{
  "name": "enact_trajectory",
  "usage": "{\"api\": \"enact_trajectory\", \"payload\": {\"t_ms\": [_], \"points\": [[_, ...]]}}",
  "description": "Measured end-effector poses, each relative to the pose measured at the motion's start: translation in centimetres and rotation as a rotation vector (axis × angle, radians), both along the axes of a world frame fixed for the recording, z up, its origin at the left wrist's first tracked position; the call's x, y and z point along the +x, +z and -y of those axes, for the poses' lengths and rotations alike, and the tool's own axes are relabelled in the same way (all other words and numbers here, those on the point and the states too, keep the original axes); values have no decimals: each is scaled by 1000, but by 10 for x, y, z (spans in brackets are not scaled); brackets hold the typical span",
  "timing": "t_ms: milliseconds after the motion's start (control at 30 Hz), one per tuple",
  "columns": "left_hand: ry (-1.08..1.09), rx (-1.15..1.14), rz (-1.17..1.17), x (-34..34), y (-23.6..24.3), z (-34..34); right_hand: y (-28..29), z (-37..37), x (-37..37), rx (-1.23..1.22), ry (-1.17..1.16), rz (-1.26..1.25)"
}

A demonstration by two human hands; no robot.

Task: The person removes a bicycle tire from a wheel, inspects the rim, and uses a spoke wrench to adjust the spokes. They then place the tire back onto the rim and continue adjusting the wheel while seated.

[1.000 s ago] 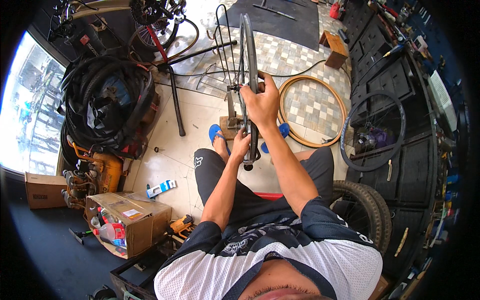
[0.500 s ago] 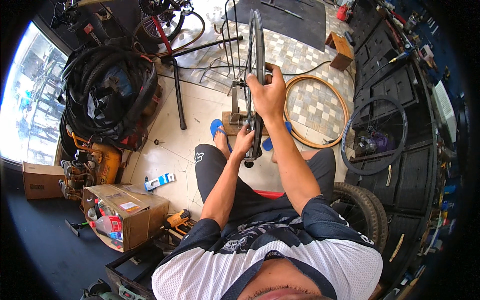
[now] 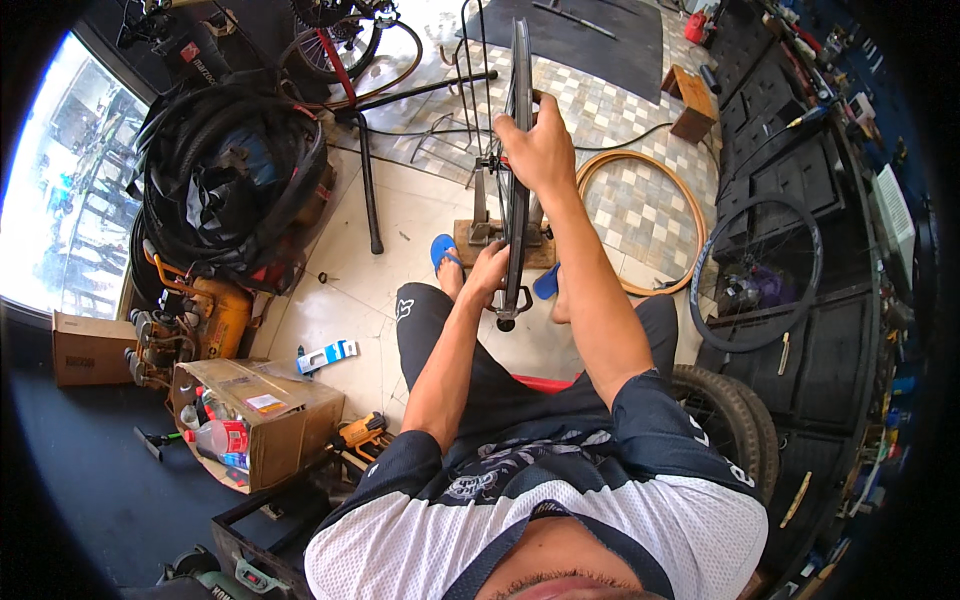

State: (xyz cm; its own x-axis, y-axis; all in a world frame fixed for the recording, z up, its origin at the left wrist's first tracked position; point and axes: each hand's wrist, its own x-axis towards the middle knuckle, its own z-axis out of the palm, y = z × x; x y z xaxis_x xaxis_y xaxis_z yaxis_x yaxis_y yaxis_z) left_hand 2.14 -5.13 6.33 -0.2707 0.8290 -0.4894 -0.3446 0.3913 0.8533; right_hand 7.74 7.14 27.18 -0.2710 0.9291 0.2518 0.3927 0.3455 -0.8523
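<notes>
- Bicycle wheel [image 3: 518,205]: upright in the truing stand [image 3: 480,198], ahead of the person's knees.
- Right hand [image 3: 540,150]: thumb and fingers spread, at the wheel's right side; grip unclear.
- Left hand [image 3: 488,268]: curled beside the lower rim; cannot tell whether gripping.

You are in a bicycle repair workshop: at upper centre a wheel [image 3: 520,85] stands upright at a metal stand [image 3: 479,195], a partly seen bicycle [image 3: 345,30] is at upper left, black tyres [image 3: 165,180] heap up at left, and tools [image 3: 810,114] lie beside black drawers [image 3: 835,345] at right.
</notes>
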Motion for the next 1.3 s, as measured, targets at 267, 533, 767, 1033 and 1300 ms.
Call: {"api": "enact_trajectory", "payload": {"t_ms": [267,533,767,1033,1300], "points": [[-55,-65,145,-16,14,0,12,-54,-5,6,353,-25],[-27,-42,146,-11,12,-2,7,-66,3,-43,408,-63],[27,-8,136,-1,6,-15,-1,-75,7,-42,484,-156],[70,-17,-197,1,-16,-27,2,-70,23,-109,494,-292],[-17,-45,-261,12,44,-30,-14,-103,24,8,347,-292]]}}
